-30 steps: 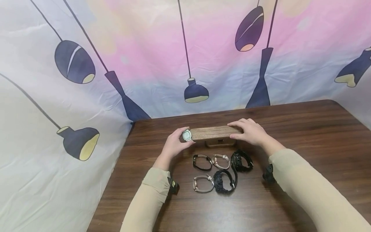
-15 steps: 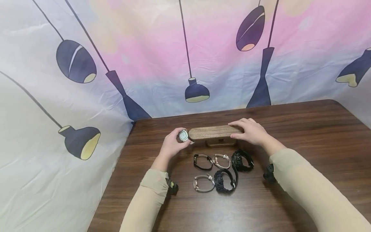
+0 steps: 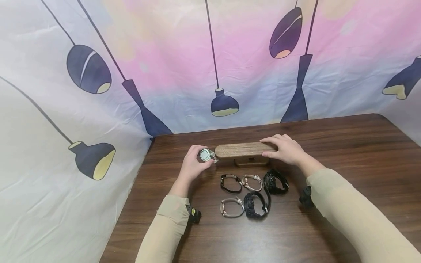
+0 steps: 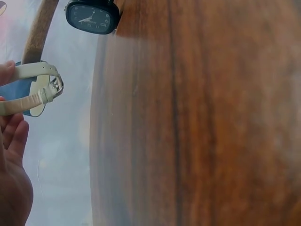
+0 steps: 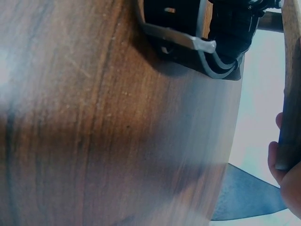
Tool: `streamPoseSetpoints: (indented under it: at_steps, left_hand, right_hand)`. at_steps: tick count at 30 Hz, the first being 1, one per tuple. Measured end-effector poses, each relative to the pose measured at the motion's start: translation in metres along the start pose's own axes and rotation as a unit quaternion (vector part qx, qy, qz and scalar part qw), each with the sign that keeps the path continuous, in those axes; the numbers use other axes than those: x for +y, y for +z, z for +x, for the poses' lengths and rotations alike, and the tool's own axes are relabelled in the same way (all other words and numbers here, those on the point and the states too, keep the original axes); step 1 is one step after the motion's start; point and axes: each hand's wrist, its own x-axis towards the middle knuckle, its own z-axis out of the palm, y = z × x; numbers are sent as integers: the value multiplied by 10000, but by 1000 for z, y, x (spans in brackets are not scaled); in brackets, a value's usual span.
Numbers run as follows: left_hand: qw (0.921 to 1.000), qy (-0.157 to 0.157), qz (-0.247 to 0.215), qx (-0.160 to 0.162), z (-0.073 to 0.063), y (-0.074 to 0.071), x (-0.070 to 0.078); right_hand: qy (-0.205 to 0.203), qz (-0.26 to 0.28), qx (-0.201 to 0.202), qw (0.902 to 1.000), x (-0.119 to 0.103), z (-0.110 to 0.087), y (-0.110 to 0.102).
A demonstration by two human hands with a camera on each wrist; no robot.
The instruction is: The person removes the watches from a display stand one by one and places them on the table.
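Note:
My left hand [image 3: 192, 165] pinches a pale mint wristwatch [image 3: 205, 155] by its case, just off the left end of a wooden watch stand [image 3: 243, 150]. Its buckled strap [image 4: 33, 70] loops toward the bar in the left wrist view. My right hand [image 3: 285, 149] grips the bar's right end between thumb and fingers. In front of the stand are two chunky black watches [image 3: 250, 206], two slim watches with pale straps [image 3: 223, 208] and a narrow black-strapped watch [image 3: 231, 183], all with straps closed in loops.
The stand's base [image 3: 251, 162] rests on the dark wood table [image 3: 348, 153]. A cloth backdrop [image 3: 184, 65] printed with hanging lamps rises behind the table and along its left side.
My left hand has drawn the mint watch leftward, away from the bar's end, so a gap now shows. My right hand stays on the bar, and the watches in front have not moved.

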Motion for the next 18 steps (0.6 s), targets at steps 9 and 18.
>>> streamPoseSetpoints:
  at_steps: [9, 18]
  left_hand:
    - [9999, 90, 31, -31, -4, -5, 2]
    - [9996, 15, -260, -98, -11, -9, 3]
  right_hand:
    - [-52, -61, 32, 10000, 1, -1, 0]
    - [-58, -19, -45, 10000, 1, 0, -2]
